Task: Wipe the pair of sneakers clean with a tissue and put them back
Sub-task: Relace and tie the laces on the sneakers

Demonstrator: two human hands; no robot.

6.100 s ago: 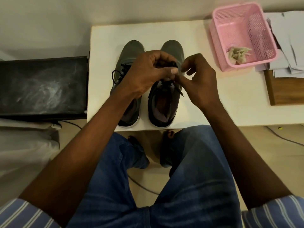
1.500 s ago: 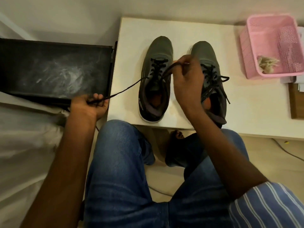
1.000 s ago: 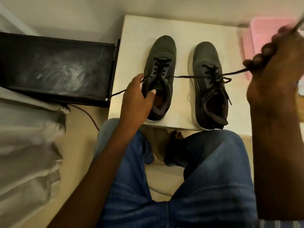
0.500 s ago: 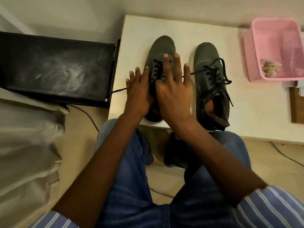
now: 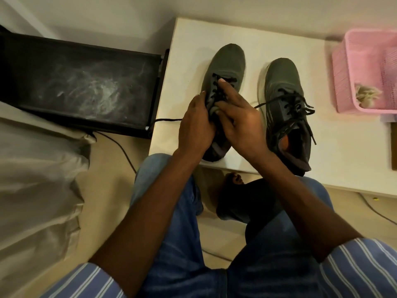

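Two dark grey sneakers stand side by side on a white table [image 5: 335, 151], toes pointing away from me. My left hand [image 5: 196, 125] grips the left side of the left sneaker [image 5: 227, 63] at its tongue. My right hand [image 5: 240, 117] rests on the same sneaker, its fingers pressed into the black laces and tongue. One loose lace end [image 5: 167, 120] trails left over the table edge. The right sneaker [image 5: 283, 82] stands untouched, its laces tied in a bow. A crumpled used tissue [image 5: 365, 94] lies in the pink basket [image 5: 343, 82].
A dusty black box [image 5: 81, 82] sits against the table's left edge. Beige fabric [image 5: 36, 179] is piled at the far left. A wooden board [image 5: 394, 145] shows at the right edge. My knees in blue jeans are below the table front, with cables on the floor.
Both hands lay flat over the left sneaker half a second ago; now they have curled onto its tongue and laces. The camera view has shifted slightly.
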